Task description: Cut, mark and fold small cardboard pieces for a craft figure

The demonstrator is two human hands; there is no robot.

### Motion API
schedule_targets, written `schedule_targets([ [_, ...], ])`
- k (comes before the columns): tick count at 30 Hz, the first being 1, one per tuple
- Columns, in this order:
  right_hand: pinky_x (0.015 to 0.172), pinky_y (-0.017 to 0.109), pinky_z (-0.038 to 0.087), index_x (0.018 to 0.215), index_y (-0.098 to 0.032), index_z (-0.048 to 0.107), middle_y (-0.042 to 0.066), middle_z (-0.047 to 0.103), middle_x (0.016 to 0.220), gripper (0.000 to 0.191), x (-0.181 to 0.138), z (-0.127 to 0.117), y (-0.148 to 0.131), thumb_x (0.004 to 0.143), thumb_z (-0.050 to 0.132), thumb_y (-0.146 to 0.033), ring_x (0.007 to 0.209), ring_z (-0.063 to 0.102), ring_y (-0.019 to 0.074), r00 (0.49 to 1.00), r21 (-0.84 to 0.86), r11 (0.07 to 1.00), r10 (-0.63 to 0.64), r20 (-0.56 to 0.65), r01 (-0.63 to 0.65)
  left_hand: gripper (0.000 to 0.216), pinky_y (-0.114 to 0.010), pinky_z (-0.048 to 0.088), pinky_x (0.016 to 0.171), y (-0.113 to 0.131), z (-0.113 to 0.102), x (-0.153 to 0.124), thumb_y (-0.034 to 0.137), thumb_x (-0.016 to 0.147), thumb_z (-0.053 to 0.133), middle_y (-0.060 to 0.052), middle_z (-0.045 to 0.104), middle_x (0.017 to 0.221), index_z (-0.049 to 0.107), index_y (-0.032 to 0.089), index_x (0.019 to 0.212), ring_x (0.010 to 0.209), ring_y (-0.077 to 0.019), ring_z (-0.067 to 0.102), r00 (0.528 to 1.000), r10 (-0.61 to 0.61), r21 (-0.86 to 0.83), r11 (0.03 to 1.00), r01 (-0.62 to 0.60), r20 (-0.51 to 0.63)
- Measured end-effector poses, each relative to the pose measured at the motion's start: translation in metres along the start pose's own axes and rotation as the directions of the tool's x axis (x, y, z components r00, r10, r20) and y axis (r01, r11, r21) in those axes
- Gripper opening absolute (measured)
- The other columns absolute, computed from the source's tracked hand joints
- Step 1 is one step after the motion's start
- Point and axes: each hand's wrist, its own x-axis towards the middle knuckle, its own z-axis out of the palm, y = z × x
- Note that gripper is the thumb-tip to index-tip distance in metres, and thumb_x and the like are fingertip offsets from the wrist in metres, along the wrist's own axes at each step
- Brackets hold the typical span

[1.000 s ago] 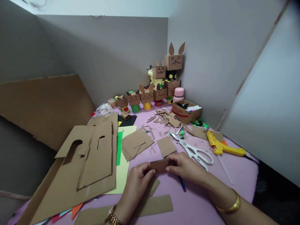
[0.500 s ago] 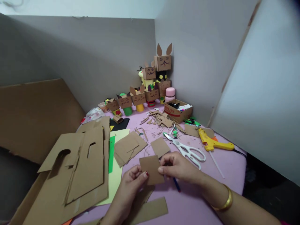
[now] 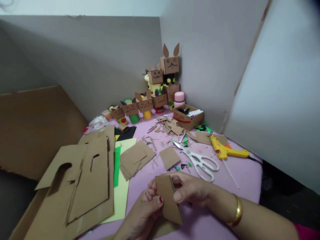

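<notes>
A small rectangular piece of cardboard (image 3: 167, 196) is held up between both hands, tilted, with its right edge showing. My left hand (image 3: 150, 208) pinches its left side, thumb on the near face. My right hand (image 3: 191, 190) grips the right edge, thumb in front and fingers behind. Just beyond them a square cardboard piece (image 3: 170, 157) lies flat on the pink tabletop (image 3: 207, 213). White-handled scissors (image 3: 200, 161) rest to the right of it, blades pointing away to the left. Under the hands, another strip of cardboard (image 3: 162, 230) is partly hidden.
Large cardboard sheets (image 3: 92, 183) cover the left side. A yellow glue gun (image 3: 225, 150) with its cord lies at right. Cardboard scraps (image 3: 172, 126), an open box (image 3: 187, 118), a pink flask (image 3: 179, 99) and several cardboard animal figures (image 3: 145, 105) stand or lie at the back.
The held cardboard has come lower and nearer, turning so its right edge shows. Both hands moved with it, and the view has shifted slightly.
</notes>
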Motion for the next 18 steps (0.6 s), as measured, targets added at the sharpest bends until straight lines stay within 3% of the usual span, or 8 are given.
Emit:
schedule_targets([
  [7, 0.077, 0.027, 0.045, 0.100, -0.009, 0.068, 0.008, 0.069, 0.088, 0.051, 0.004, -0.004, 0.012, 0.056, 0.079, -0.034, 0.079, 0.062, 0.0165, 0.998, 0.134, 0.990, -0.054, 0.014, 0.052, 0.028, -0.020, 0.050, 0.067, -0.006, 0.004, -0.005, 0.026, 0.069, 0.076, -0.002, 0.071, 0.092, 0.067, 0.024, 0.095, 0.077, -0.0125, 0.065, 0.999, -0.051, -0.165, 0.985, 0.048, -0.017],
  [10, 0.070, 0.028, 0.048, 0.106, -0.010, 0.065, 0.010, 0.070, 0.092, 0.055, 0.005, -0.008, 0.016, 0.064, 0.072, -0.044, 0.076, 0.063, 0.0176, 0.999, 0.212, 0.977, -0.030, -0.027, 0.036, 0.038, -0.020, 0.046, 0.056, -0.008, 0.004, -0.004, 0.047, 0.069, 0.072, -0.004, 0.067, 0.077, 0.066, 0.018, 0.091, 0.063, -0.0123, 0.062, 0.997, -0.067, 0.036, 0.997, 0.069, -0.042],
  [12, 0.071, 0.029, 0.048, 0.105, -0.011, 0.066, 0.010, 0.069, 0.099, 0.053, 0.005, -0.008, 0.014, 0.065, 0.070, -0.046, 0.081, 0.063, 0.0189, 0.994, 0.227, 0.971, -0.063, -0.088, 0.081, 0.040, -0.021, 0.044, 0.055, -0.007, 0.000, -0.004, 0.053, 0.067, 0.070, -0.002, 0.061, 0.067, 0.063, 0.016, 0.081, 0.059, -0.0126, 0.057, 0.991, 0.090, 0.339, 0.939, -0.051, -0.098],
  [13, 0.074, 0.029, 0.048, 0.103, -0.012, 0.066, 0.010, 0.068, 0.101, 0.051, 0.005, -0.007, 0.012, 0.064, 0.072, -0.044, 0.085, 0.063, 0.0193, 0.988, 0.208, 0.971, -0.090, -0.126, 0.115, 0.038, -0.023, 0.044, 0.058, -0.005, -0.002, -0.005, 0.052, 0.066, 0.071, 0.000, 0.058, 0.066, 0.060, 0.017, 0.076, 0.061, -0.0136, 0.055, 0.963, 0.236, 0.510, 0.849, -0.139, -0.131],
  [14, 0.076, 0.028, 0.047, 0.101, -0.012, 0.068, 0.010, 0.068, 0.101, 0.049, 0.005, -0.005, 0.010, 0.062, 0.074, -0.041, 0.088, 0.062, 0.0192, 0.981, 0.174, 0.975, -0.113, -0.157, 0.141, 0.036, -0.025, 0.045, 0.063, -0.003, -0.005, -0.007, 0.048, 0.064, 0.074, 0.000, 0.056, 0.069, 0.058, 0.019, 0.076, 0.066, -0.0156, 0.055, 0.905, 0.401, 0.667, 0.714, -0.211, -0.143],
  [16, 0.076, 0.027, 0.046, 0.095, -0.012, 0.069, 0.009, 0.069, 0.096, 0.044, 0.005, 0.000, 0.006, 0.058, 0.078, -0.035, 0.086, 0.063, 0.0185, 0.979, 0.095, 0.986, -0.116, -0.168, 0.134, 0.044, -0.034, 0.045, 0.081, 0.002, -0.009, -0.013, 0.041, 0.059, 0.079, -0.004, 0.059, 0.090, 0.056, 0.022, 0.092, 0.089, -0.0238, 0.056, 0.757, 0.650, 0.882, 0.392, -0.261, -0.065],
  [17, 0.074, 0.027, 0.046, 0.092, -0.013, 0.069, 0.008, 0.069, 0.093, 0.043, 0.005, 0.003, 0.005, 0.056, 0.079, -0.033, 0.083, 0.063, 0.0179, 0.984, 0.065, 0.992, -0.097, -0.151, 0.108, 0.060, -0.040, 0.041, 0.090, 0.005, -0.010, -0.016, 0.040, 0.058, 0.080, -0.007, 0.057, 0.108, 0.052, 0.025, 0.109, 0.104, -0.0289, 0.052, 0.721, 0.693, 0.933, 0.252, -0.258, 0.012],
  [18, 0.072, 0.027, 0.046, 0.091, -0.013, 0.069, 0.007, 0.069, 0.091, 0.042, 0.005, 0.005, 0.005, 0.054, 0.080, -0.031, 0.079, 0.064, 0.0172, 0.989, 0.044, 0.996, -0.071, -0.131, 0.077, 0.081, -0.045, 0.036, 0.097, 0.007, -0.010, -0.019, 0.040, 0.057, 0.081, -0.010, 0.049, 0.127, 0.041, 0.028, 0.126, 0.118, -0.0334, 0.044, 0.721, 0.687, 0.955, 0.144, -0.258, 0.091],
])
